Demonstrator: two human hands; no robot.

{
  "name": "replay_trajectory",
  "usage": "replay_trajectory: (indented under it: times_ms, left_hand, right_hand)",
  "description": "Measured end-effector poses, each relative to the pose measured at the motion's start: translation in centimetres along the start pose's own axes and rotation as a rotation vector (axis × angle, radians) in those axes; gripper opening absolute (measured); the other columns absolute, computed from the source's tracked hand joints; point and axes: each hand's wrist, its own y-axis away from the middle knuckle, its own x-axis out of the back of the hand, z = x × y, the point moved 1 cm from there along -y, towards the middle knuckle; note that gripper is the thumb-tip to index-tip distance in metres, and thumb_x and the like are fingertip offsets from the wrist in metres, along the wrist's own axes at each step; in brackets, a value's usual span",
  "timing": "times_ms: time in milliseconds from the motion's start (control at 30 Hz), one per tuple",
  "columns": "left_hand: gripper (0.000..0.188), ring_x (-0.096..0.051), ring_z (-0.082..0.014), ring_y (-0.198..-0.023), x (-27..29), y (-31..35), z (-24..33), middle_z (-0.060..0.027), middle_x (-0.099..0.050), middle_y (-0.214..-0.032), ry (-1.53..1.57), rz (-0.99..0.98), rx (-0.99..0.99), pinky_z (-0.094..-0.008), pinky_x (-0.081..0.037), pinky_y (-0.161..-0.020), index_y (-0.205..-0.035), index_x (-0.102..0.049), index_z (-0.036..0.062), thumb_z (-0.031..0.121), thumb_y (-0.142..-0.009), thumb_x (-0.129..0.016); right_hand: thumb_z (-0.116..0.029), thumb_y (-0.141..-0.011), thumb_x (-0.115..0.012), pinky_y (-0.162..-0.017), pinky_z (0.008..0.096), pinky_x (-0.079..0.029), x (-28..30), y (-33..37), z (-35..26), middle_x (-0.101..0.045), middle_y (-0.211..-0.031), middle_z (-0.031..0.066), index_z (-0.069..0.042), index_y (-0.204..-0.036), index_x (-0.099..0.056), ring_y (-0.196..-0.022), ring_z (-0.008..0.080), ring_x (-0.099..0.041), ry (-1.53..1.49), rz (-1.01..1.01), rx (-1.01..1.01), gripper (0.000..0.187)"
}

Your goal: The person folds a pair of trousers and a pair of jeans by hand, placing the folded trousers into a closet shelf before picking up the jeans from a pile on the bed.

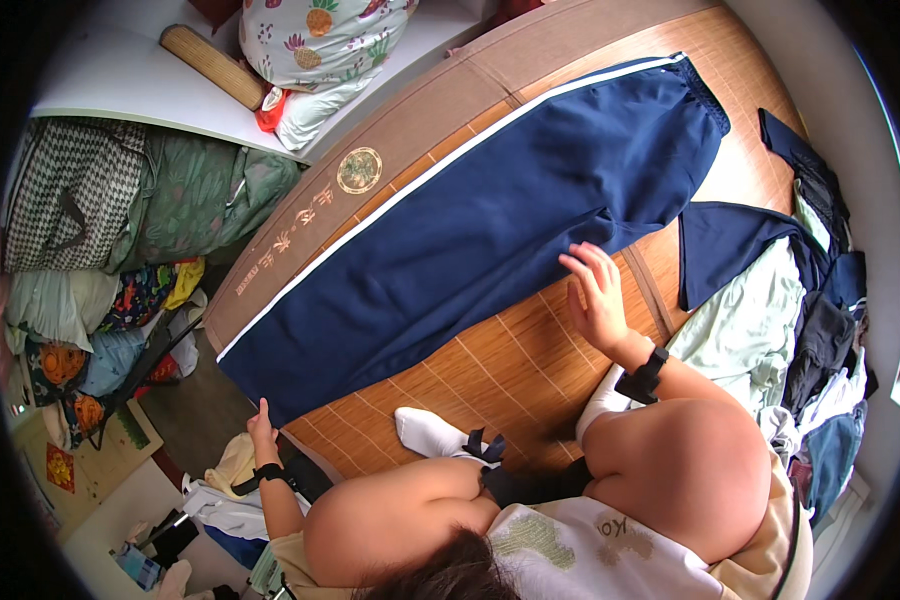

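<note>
A pair of navy blue trousers [490, 205] with a white side stripe lies folded lengthwise, one leg over the other, on the bamboo mat. Their elastic waistband is at the far right and the leg hems at the near left. My right hand [600, 305], fingers spread, hovers by the near edge around the crotch and holds nothing. Beside the hem corner is my left hand [262, 427], seen edge-on with a finger stretched out; whether it touches the cloth is unclear. Black bands circle both wrists.
Piled clothes [760, 310] lie along the right side. A shelf with bags [80, 190] and clothing stands at the left. Beyond the mat's brown border [420, 120], a rolled mat [210, 65] rests by a pineapple-print bundle [320, 40]. My bent legs and white-socked feet [430, 432] are in front.
</note>
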Motion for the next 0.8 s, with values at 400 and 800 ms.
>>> replay_trajectory:
  times_ms: [400,800]
  left_hand:
    - [0.031,-0.049,-0.0154,-0.066,2.0,-3.7,-3.0,-0.0041,-0.051,-0.073,0.326,-0.204,0.055,-0.0253,-0.052,-0.068,-0.077,-0.053,0.0067,0.026,-0.073,-0.076]
    - [0.031,-0.057,-0.0176,-0.093,2.0,17.4,8.0,-0.0060,-0.060,-0.103,0.875,-0.461,-0.533,-0.0309,-0.046,-0.083,-0.106,-0.057,0.0014,0.015,-0.079,-0.059]
  right_hand:
    - [-0.040,-0.086,-0.053,-0.109,0.0453,-0.017,-3.6,-0.8,1.6,-0.021,-0.145,0.0209,0.001,-0.138,-0.024,-0.135,0.0327,-0.021,0.423,-0.261,-0.209,0.073]
    - [-0.021,-0.083,-0.059,-0.098,0.0437,-0.032,-1.8,-2.6,1.3,-0.036,-0.135,0.0200,-0.003,-0.130,-0.041,-0.115,0.0338,-0.040,0.290,-0.057,-0.216,0.053]
